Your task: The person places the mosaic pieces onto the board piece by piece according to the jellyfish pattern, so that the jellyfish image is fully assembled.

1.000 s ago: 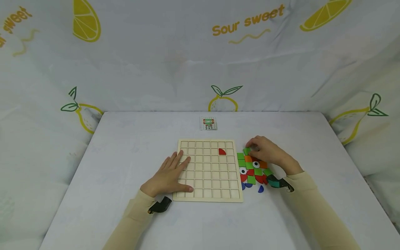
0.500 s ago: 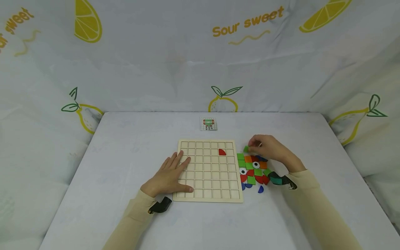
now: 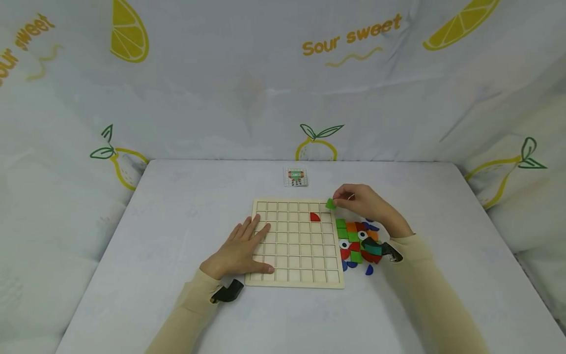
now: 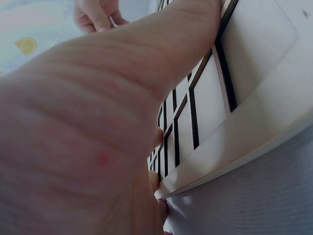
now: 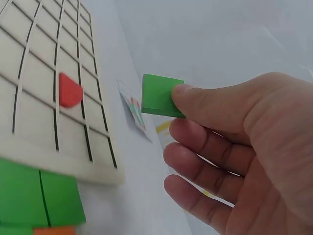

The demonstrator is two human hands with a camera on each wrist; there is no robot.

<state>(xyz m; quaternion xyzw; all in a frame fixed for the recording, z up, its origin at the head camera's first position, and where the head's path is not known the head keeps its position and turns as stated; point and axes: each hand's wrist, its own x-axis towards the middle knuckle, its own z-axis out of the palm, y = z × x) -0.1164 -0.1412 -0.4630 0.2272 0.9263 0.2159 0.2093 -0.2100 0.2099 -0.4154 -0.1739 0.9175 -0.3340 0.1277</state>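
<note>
My left hand point(image 3: 240, 248) lies with spread, straight fingers on the left side of a pale wooden grid board point(image 3: 294, 284). Between thumb and fingers, my right hand point(image 3: 364, 202) pinches a green square tile point(image 5: 160, 95); in the head view that tile is at the board's top right corner. A single red quarter-round piece point(image 3: 315, 217) sits in one cell in the second row, toward the right. The left wrist view is mostly filled by the left hand point(image 4: 98, 122), with its thumb on the board's edge.
Right of the board lies a cluster of loose pieces: green squares point(image 3: 341, 232), an orange square point(image 3: 351, 226), red rounded pieces, white eye tiles point(image 3: 344, 244) and blue half-rounds point(image 3: 369, 270). A small printed card point(image 3: 296, 177) lies behind the board on the white table.
My right hand has lifted the green square tile from beside the loose pieces and carried it left to the board's top right corner. The left hand stays in place.
</note>
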